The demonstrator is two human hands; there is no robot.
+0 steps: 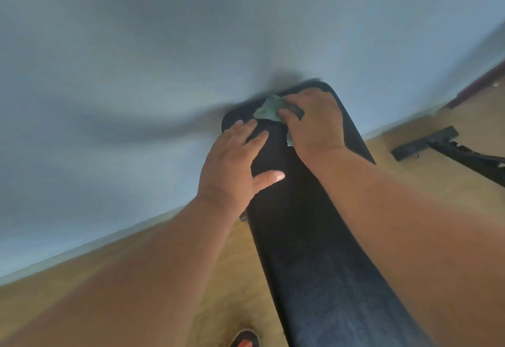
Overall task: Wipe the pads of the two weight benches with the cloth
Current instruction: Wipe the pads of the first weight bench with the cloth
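A home workout room or small gym is suggested. A long black padded weight bench (308,237) is set on a wood-look floor (169,273) against a plain pale blue wall (136,73) with a light skirting. A black metal equipment foot (426,143) is seen on the floor to the right.

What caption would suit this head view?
Right hand presses a green cloth onto the black bench pad; left hand steadies it.

The cloth (269,109) lies at the bench pad's (306,237) far end, seemingly against the wall (136,60).
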